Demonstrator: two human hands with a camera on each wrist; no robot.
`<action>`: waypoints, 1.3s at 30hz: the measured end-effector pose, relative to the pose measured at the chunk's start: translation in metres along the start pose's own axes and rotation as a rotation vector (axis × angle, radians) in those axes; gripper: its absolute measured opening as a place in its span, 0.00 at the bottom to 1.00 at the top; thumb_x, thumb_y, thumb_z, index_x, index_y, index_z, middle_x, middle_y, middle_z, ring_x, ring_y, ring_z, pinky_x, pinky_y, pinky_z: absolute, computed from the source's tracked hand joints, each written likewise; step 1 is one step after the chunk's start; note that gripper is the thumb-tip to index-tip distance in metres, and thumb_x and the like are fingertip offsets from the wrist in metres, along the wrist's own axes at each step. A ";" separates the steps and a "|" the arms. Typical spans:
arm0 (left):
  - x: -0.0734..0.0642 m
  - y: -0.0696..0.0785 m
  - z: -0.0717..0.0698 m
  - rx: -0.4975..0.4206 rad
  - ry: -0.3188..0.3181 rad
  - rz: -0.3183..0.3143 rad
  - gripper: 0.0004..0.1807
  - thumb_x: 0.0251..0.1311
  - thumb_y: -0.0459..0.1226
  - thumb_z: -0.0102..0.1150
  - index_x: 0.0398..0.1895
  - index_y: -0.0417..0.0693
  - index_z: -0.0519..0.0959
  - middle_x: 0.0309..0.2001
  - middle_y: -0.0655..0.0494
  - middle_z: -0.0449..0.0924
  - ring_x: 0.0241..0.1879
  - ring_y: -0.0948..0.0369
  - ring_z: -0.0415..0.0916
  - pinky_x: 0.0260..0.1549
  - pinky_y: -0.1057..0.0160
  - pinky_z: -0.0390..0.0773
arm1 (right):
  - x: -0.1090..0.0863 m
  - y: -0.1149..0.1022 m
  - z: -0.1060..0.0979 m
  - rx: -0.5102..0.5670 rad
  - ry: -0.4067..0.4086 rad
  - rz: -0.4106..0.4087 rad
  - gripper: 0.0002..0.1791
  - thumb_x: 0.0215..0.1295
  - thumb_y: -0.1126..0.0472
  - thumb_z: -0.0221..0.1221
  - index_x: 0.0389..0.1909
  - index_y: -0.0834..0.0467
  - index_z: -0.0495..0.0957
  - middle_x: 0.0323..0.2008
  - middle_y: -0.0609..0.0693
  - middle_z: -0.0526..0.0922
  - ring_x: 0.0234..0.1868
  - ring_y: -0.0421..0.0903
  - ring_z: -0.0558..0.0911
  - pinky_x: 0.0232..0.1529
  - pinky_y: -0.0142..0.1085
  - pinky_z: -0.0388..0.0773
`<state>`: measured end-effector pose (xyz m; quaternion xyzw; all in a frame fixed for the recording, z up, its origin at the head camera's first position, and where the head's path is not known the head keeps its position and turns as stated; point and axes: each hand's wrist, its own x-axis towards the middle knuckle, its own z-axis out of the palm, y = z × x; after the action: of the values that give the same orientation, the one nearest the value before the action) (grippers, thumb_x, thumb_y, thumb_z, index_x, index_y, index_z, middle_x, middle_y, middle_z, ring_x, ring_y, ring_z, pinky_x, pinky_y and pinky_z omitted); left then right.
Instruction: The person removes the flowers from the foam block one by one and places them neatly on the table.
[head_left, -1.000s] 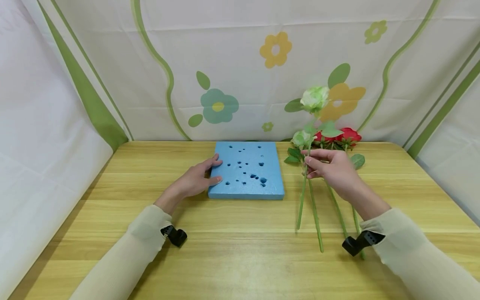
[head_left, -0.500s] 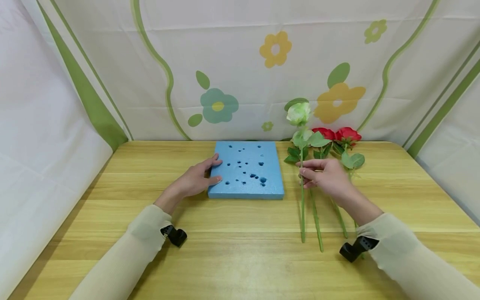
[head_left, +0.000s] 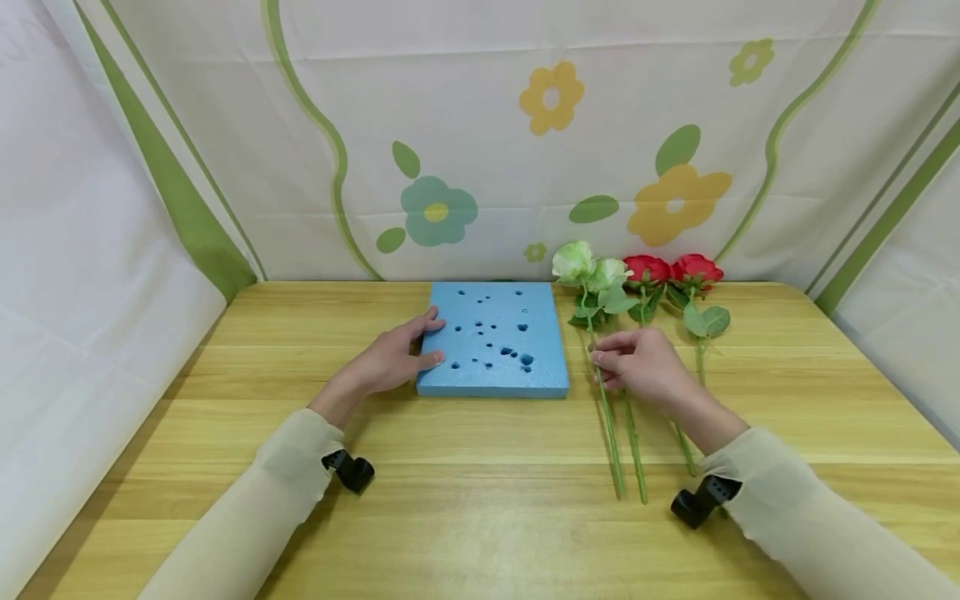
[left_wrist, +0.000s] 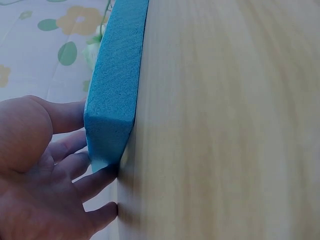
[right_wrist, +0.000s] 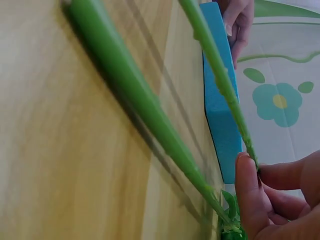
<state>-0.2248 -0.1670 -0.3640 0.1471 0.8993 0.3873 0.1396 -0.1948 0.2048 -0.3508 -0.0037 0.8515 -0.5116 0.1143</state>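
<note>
A square blue foam block (head_left: pixel 495 346) with several holes in its top lies flat on the table. My left hand (head_left: pixel 390 354) rests against its left side, the thumb (left_wrist: pixel 67 116) and fingers fairly straight. Between thumb and fingertips, my right hand (head_left: pixel 648 371) pinches the green stem of a white-green rose (head_left: pixel 576 262), just right of the block. In the right wrist view the pinched stem (right_wrist: pixel 225 85) stands off the table. Another stem (right_wrist: pixel 145 105) lies on the wood nearer that camera.
A second white-green rose (head_left: pixel 609 273) lies beside the held one. Two red roses (head_left: pixel 696 271) lie farther right, their stems partly hidden by my right arm. Behind the wooden table (head_left: pixel 480 517) hangs a flower-printed cloth (head_left: pixel 480 108).
My right hand has moved left and a little toward me with the rose. Its bloom has dropped and swung left, while its stem end has come nearer. My left hand and the foam block have stayed put.
</note>
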 end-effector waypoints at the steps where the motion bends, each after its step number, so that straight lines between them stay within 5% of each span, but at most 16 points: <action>1: 0.000 0.000 0.000 0.000 0.000 0.001 0.35 0.79 0.41 0.58 0.84 0.49 0.60 0.89 0.58 0.41 0.88 0.47 0.36 0.85 0.40 0.44 | 0.001 0.001 0.001 0.002 -0.001 0.005 0.22 0.80 0.65 0.58 0.66 0.74 0.76 0.56 0.69 0.85 0.35 0.41 0.88 0.41 0.34 0.90; 10: -0.001 0.000 0.000 0.003 0.004 0.001 0.34 0.79 0.41 0.58 0.84 0.48 0.61 0.89 0.57 0.41 0.88 0.47 0.37 0.85 0.40 0.45 | 0.001 0.007 0.006 0.011 -0.019 0.042 0.22 0.80 0.64 0.57 0.66 0.74 0.76 0.50 0.66 0.86 0.37 0.43 0.90 0.41 0.35 0.90; 27: -0.003 0.001 0.001 -0.004 0.005 0.003 0.34 0.79 0.40 0.58 0.84 0.48 0.61 0.89 0.57 0.41 0.88 0.46 0.36 0.85 0.39 0.44 | 0.001 0.004 0.011 -0.058 -0.035 0.080 0.21 0.79 0.63 0.60 0.64 0.71 0.79 0.56 0.67 0.87 0.38 0.43 0.90 0.43 0.37 0.91; 39: 0.000 0.001 0.004 0.000 -0.008 0.000 0.35 0.79 0.42 0.57 0.84 0.49 0.60 0.89 0.59 0.40 0.88 0.47 0.36 0.85 0.39 0.44 | -0.002 0.003 -0.008 -0.048 -0.041 0.071 0.22 0.77 0.60 0.62 0.63 0.71 0.80 0.47 0.62 0.90 0.37 0.44 0.90 0.43 0.38 0.91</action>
<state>-0.2226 -0.1635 -0.3657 0.1488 0.8988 0.3868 0.1432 -0.1943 0.2134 -0.3489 0.0131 0.8608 -0.4864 0.1496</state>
